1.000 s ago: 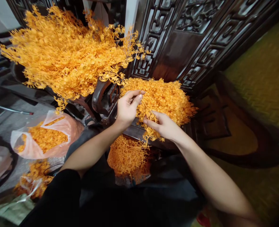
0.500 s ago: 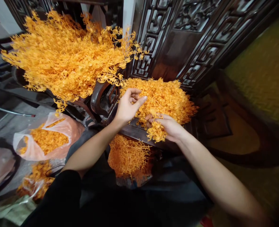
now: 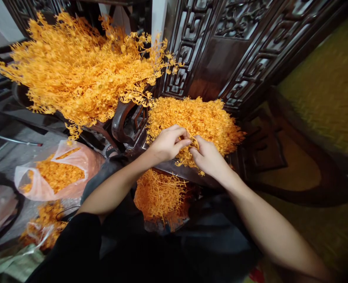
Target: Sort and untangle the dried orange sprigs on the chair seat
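Note:
My left hand (image 3: 172,144) and my right hand (image 3: 205,155) meet in front of a heap of orange, curly flower sprigs (image 3: 203,118) on a dark wooden seat (image 3: 174,166). Both have their fingers pinched on a small orange sprig (image 3: 194,142) between them. Some orange blossoms hang just below the fingertips; whether they belong to the held sprig or to the heap, I cannot tell. Between my legs, under the seat's front edge, sits a bundle of thin orange stems (image 3: 159,194).
A larger mass of orange sprigs (image 3: 73,74) rests on dark furniture at the upper left. A pinkish plastic bag (image 3: 92,165) with orange pieces stands on the floor. Carved dark panels (image 3: 223,55) rise behind the heap.
My left hand has moved down and right to meet my right hand, closing on the sprig. My right hand has turned and shifted slightly left, and its orange cluster is now mostly hidden.

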